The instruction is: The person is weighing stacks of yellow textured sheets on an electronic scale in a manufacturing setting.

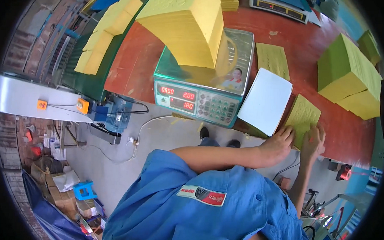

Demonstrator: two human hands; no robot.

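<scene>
My left hand (279,144) lies on the near edge of a thin stack of yellow-green embossed sheets (305,112) at the edge of the red table (131,67). The fingers touch the stack's left corner, beside a white rectangular board (265,100). My right hand (313,142) curls over the same stack's near edge, just right of the left hand. Both forearms reach out from my blue shirt. Left of the board stands a green weighing scale (200,100), its red digits lit, carrying a tall stack of yellow sheets (188,27).
A single yellow-green sheet (272,58) lies behind the board. Thick yellow-green stacks (347,72) sit at the table's right. A second scale (277,5) stands at the far edge. More yellow stacks (108,25) rest on a green surface at left. Cardboard boxes (59,192) and a blue stool (84,189) are on the floor.
</scene>
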